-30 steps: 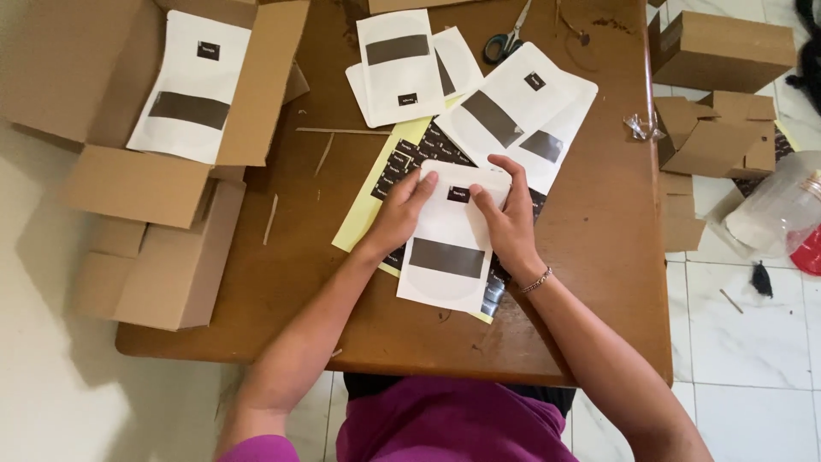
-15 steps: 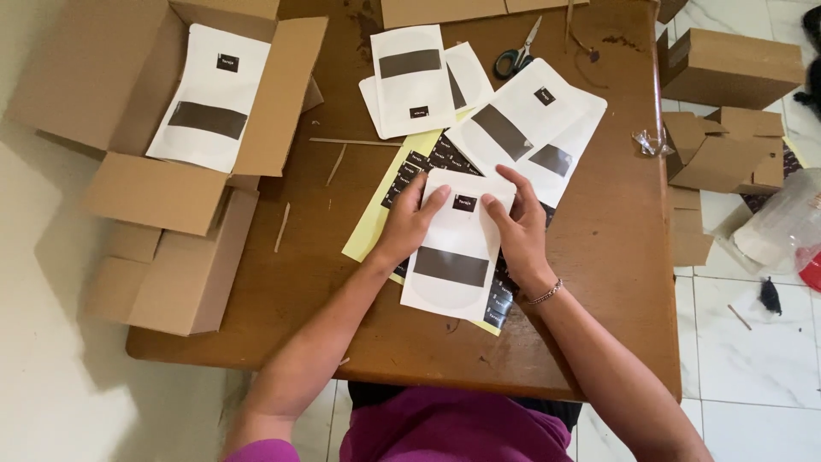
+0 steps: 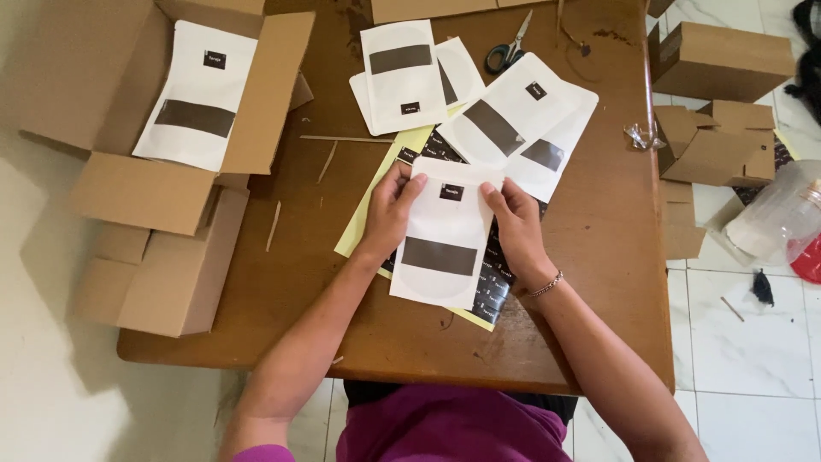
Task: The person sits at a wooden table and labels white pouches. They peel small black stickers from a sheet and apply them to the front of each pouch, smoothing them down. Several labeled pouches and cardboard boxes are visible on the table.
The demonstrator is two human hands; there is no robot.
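White pouch (image 3: pixel 440 248) lifted slightly; left hand (image 3: pixel 389 210), right hand (image 3: pixel 513 222) grip its edges.

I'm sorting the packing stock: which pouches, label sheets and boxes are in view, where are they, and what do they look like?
White pouch: held in both hands, dark band, small black label.
Yellow label sheet: under it, rows of black stickers.
Loose pouches: table's far side, white, dark bands.
Open carton: left edge, brown, one white pouch inside.
Small brown boxes: on the floor, right.
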